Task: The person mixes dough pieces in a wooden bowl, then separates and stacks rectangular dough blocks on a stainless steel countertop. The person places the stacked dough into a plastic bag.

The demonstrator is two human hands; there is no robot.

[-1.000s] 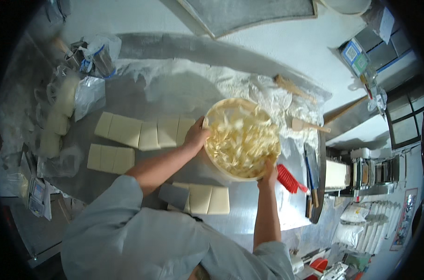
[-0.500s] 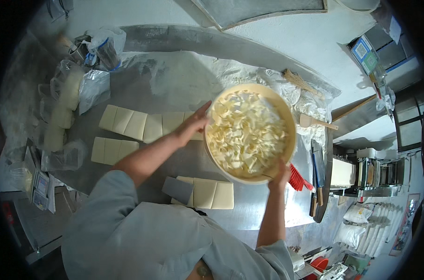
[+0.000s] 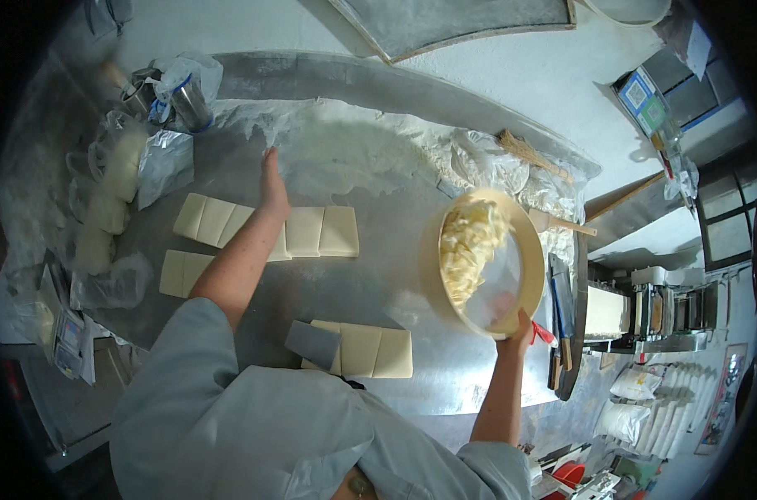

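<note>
The left hand [image 3: 273, 190] has let go, its fingers straight and empty at ten o'clock. The right hand's [image 3: 516, 332] fingers alone clasp the sieve [image 3: 533, 262], now tilted at three o'clock, noodles [image 3: 472, 254] bunched toward its ten.

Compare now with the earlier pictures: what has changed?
The left hand let go of the round sieve and moved left; the right hand alone holds it, shifted right and tilted, with the pale strips heaped on its left side. The dough pieces and grey scraper stayed put.
</note>
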